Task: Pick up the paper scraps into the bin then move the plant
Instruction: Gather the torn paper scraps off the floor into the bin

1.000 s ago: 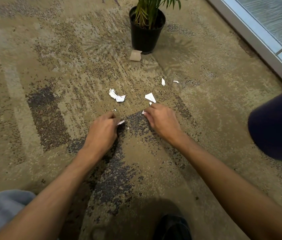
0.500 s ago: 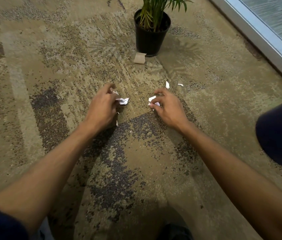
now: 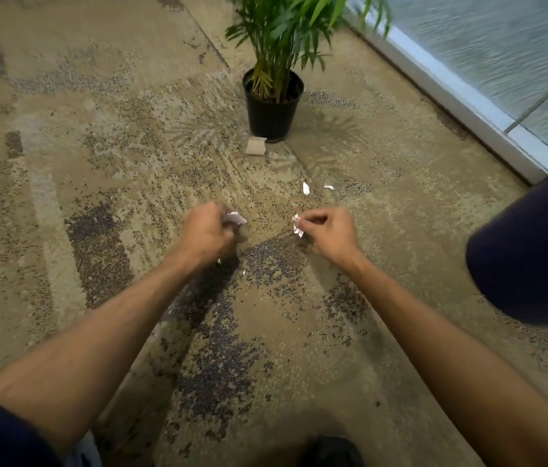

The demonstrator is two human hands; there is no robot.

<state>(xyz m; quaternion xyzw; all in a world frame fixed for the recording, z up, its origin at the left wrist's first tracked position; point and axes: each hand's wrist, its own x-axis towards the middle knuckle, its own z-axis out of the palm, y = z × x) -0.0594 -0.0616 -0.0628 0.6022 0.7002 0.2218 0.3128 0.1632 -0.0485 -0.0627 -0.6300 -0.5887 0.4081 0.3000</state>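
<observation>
the person crouches over a patterned carpet [image 3: 63,230] with both arms stretched forward. the left hand [image 3: 207,232] has its fingers curled round a white paper scrap [image 3: 236,218], which pokes out past the knuckles; bunching it in the fist probably leaves room to gather more before a trip to the bin. the right hand [image 3: 328,230] pinches a second scrap [image 3: 297,225] between thumb and fingertips, the other fingers curled in, a light hold that suits thin torn paper. two small scraps [image 3: 306,188] lie on the carpet just beyond the hands, a tan piece [image 3: 256,145] sits against the foot of the pot, and a few tiny flecks [image 3: 244,272] show near the left wrist, so the picking up looks only partly done.

the plant [image 3: 286,35] stands upright in a black pot [image 3: 272,112] further ahead, near a glass wall [image 3: 501,45], untouched; the pot holds its stems and dark soil. no bin shows anywhere in view, so where the scraps must go cannot be told. a dark rounded shape [image 3: 535,247] at the right may be the person's knee.
</observation>
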